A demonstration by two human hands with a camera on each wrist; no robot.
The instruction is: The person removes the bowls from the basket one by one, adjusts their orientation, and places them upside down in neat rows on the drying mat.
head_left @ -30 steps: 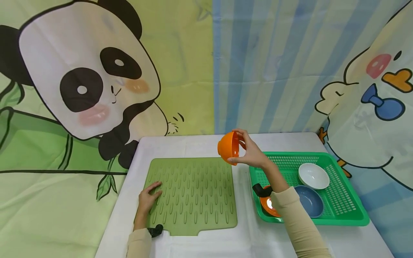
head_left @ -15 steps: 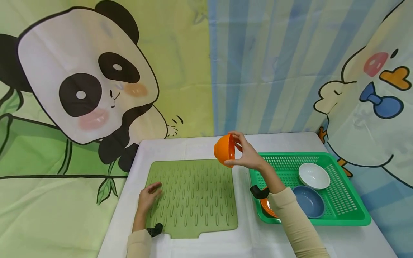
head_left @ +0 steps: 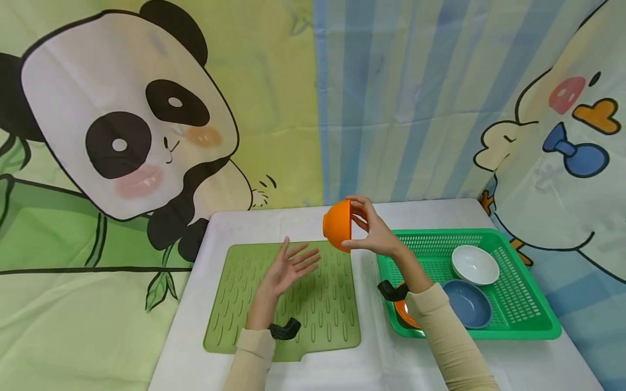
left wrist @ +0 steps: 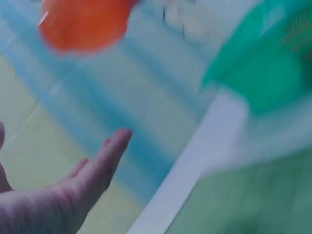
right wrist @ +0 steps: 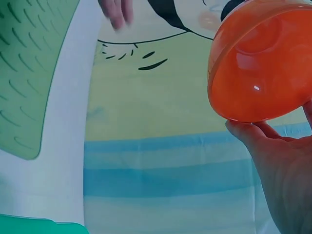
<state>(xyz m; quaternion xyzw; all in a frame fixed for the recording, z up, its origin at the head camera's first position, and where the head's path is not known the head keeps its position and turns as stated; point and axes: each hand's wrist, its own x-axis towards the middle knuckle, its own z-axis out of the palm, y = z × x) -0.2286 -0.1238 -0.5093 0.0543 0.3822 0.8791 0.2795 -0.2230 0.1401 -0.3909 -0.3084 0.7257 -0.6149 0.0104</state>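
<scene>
An orange bowl (head_left: 337,225) is held up on its side, its opening facing right, above the far right corner of the green ribbed mat (head_left: 323,315). My right hand (head_left: 374,231) grips it by the rim, thumb below and fingers above. In the right wrist view the glossy inside of the orange bowl (right wrist: 273,53) shows, with the thumb at its edge. My left hand (head_left: 288,269) is over the mat with fingers spread toward the bowl, holding nothing. The left wrist view shows the left hand (left wrist: 73,195) apart from the blurred orange bowl (left wrist: 83,24).
On the right of the white-covered table (head_left: 376,347) stands a green perforated basket (head_left: 530,326). Inside are a white bowl (head_left: 475,265), a blue bowl (head_left: 467,305) and an orange dish (head_left: 407,314) partly hidden by the right arm. A printed cloth (head_left: 274,108) hangs behind the table.
My left hand has left the mat's left edge and swung right and up toward the bowl, fingers spreading. The right hand has carried the orange bowl slightly left.
</scene>
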